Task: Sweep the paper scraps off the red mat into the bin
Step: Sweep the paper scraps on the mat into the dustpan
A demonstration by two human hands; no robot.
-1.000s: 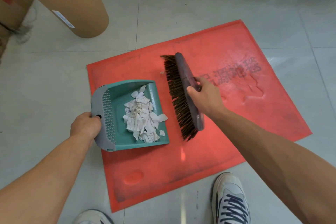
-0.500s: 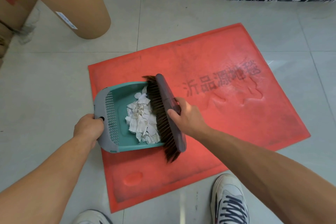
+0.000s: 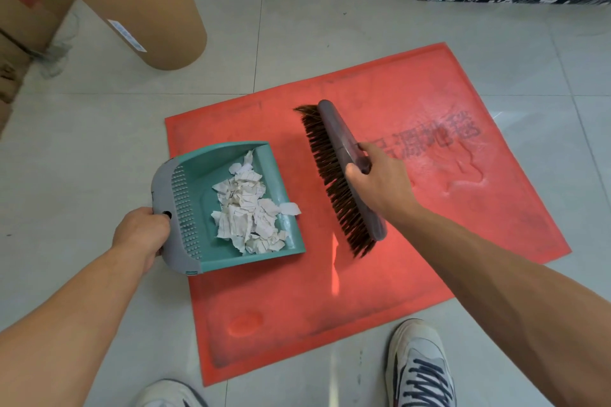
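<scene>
Head view looks straight down on the red mat (image 3: pixel 380 274), and the left hand (image 3: pixel 142 235) has its fingers wrapped around the grey handle end of the teal dustpan (image 3: pixel 195 208), pinning it flat with its open lip facing the brush, so anything pushed across slides straight in. The paper scraps (image 3: pixel 249 208) sit heaped inside the pan, one piece hanging over the lip onto the mat! The right hand (image 3: pixel 380 182) clenches the back of the hand brush (image 3: pixel 344 175), bristles angled toward the pan, ready to push. Half a second ago those bristles were right in the pan's mouth, pressed against the heap; now the brush is drawn back to the right, well apart from the pan, much as it stood a second ago. The mat looks bare of loose scraps otherwise. The tall cardboard bin (image 3: pixel 132 10) waits on the tiles beyond the mat's far-left corner, and judging from this, one more flick, then a carry and tip, remains.
</scene>
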